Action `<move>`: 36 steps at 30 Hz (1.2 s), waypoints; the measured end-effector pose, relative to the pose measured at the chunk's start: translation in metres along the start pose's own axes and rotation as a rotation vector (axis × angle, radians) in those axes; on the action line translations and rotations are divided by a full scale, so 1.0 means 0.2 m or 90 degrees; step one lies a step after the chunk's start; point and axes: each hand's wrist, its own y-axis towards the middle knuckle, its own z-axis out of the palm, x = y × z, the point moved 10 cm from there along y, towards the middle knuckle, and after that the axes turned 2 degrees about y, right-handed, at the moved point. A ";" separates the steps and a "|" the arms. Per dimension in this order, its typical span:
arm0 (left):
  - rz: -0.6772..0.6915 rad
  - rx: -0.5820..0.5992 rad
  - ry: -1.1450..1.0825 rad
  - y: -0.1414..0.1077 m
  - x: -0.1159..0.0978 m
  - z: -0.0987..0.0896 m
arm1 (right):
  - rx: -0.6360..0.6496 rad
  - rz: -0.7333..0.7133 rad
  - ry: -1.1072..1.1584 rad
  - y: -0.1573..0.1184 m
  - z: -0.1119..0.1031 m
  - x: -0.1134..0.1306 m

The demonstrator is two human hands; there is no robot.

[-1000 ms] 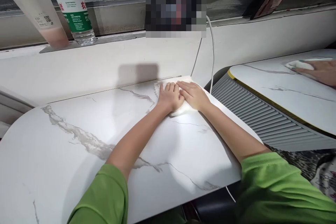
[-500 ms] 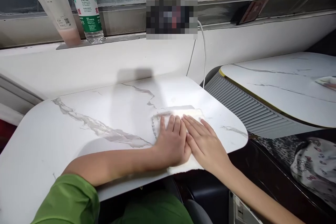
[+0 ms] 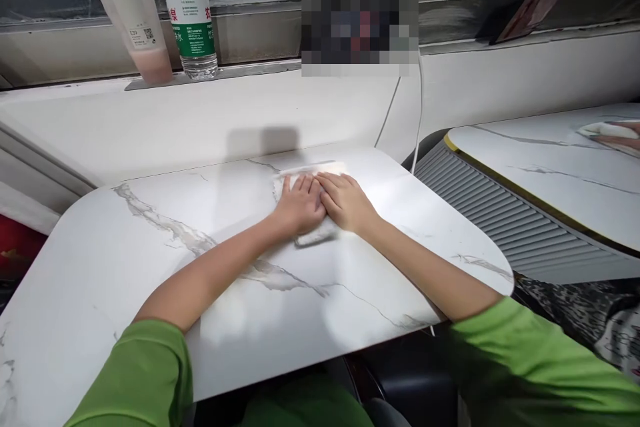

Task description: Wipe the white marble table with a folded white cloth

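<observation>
The fingers (image 3: 285,184) of the person's left hand (image 3: 301,208) lie flat and slightly apart, those of the right hand (image 3: 349,204) flat and closer together, over a white fabric cloth (image 3: 319,235), with the two hands touching. The cloth rests on a white, grey-veined tabletop (image 3: 125,273) with rounded corners, near its far edge along the white wall (image 3: 165,133).

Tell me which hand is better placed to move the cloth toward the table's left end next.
Probably the left hand: it rests on the cloth, nearer that end of the table, while the right hand lies farther right.
</observation>
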 end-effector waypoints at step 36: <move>0.069 0.037 0.022 -0.66 -0.21 -0.03 | -0.042 -0.056 -0.094 -0.52 -0.13 0.54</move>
